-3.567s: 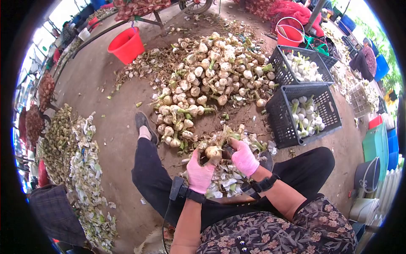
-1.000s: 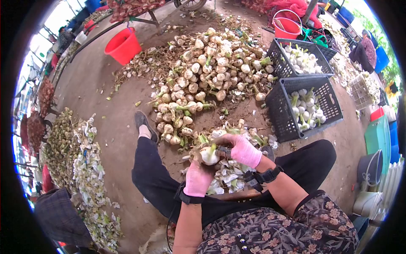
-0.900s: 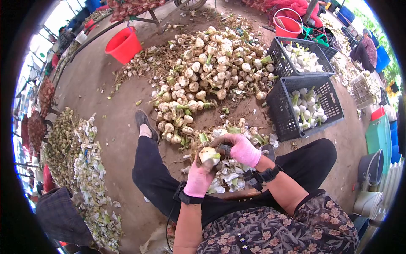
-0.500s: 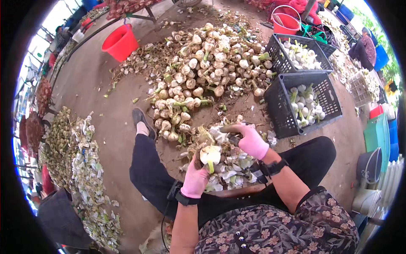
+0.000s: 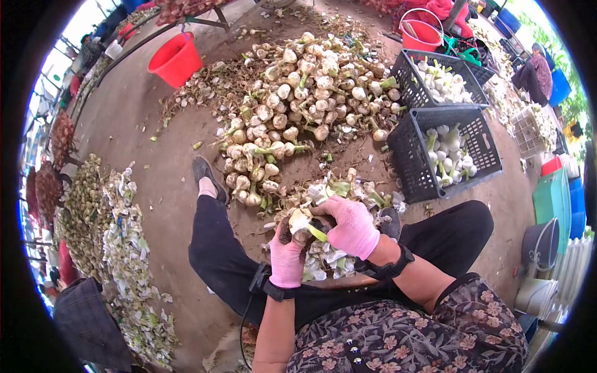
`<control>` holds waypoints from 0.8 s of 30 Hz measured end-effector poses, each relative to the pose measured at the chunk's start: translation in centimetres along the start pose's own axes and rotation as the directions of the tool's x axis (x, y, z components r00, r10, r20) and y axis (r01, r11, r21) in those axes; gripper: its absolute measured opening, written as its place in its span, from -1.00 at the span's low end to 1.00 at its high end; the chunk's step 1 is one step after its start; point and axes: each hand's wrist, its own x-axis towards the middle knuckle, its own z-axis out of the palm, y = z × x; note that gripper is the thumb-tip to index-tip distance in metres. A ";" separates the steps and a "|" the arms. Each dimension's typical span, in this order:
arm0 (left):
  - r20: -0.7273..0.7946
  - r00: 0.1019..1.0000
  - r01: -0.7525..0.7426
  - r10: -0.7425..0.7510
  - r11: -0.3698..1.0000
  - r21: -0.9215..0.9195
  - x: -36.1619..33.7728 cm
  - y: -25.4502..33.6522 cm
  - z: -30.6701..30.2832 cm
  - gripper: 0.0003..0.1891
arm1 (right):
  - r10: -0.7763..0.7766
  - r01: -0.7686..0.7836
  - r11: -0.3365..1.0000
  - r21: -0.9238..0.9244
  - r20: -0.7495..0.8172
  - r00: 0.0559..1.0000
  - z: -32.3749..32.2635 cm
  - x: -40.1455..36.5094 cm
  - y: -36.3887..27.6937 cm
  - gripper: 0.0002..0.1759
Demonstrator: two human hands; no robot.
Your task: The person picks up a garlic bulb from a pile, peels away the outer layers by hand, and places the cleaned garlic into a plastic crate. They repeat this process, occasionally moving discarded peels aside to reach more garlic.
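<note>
Grasping of the partly bared, cream-white garlic bulb (image 5: 300, 221) was done by the pink-gloved left hand (image 5: 286, 260), at the lower centre of the frame. The bulb was held between curled, soil-darkened fingers, with its bright green stem (image 5: 316, 234) directed toward the lower right. The pink-gloved right hand (image 5: 353, 229) was positioned at the stem side, its fingers bent inward close to the bulb. Whether a tool or only the stem was gripped there could not be determined, as the contact area was covered by the fingers.

Pale surface was exposed on the bulb, and brownish skin was visible at its edge. By judgement, the outer covering had been partly removed, and the bulb was in an intermediate condition; completion could not be confirmed. The bulb was located in the hands, well apart from the near black perforated plastic crate (image 5: 413, 169) at right of centre, in which white, green-stemmed bulbs (image 5: 449, 155) were contained. A second black perforated plastic crate (image 5: 412, 79), also loaded, was placed just behind it.

A large heap of soil-stained bulbs (image 5: 314, 99) was spread across the upper centre. Loose white papery peelings (image 5: 336, 263) were scattered below the hands. A red plastic bucket (image 5: 176, 62) was set at the upper left.
</note>
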 end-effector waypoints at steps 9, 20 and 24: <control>0.022 0.979 0.202 -0.201 0.969 -0.140 -0.3 1.1 -0.2 -0.56 | 0.012 -0.013 1.000 0.020 0.048 0.999 -0.4 0.1 0.3 -0.86; 0.052 0.949 0.315 -0.311 0.943 -0.107 -1.4 0.5 0.3 -0.49 | 0.186 -0.185 0.983 -0.021 0.073 0.980 0.4 0.5 6.7 -0.67; 0.031 0.970 0.240 -0.240 0.971 -0.001 -1.0 0.6 0.5 -0.46 | 0.060 -0.138 0.911 0.388 0.206 0.977 -2.7 0.5 2.9 -0.51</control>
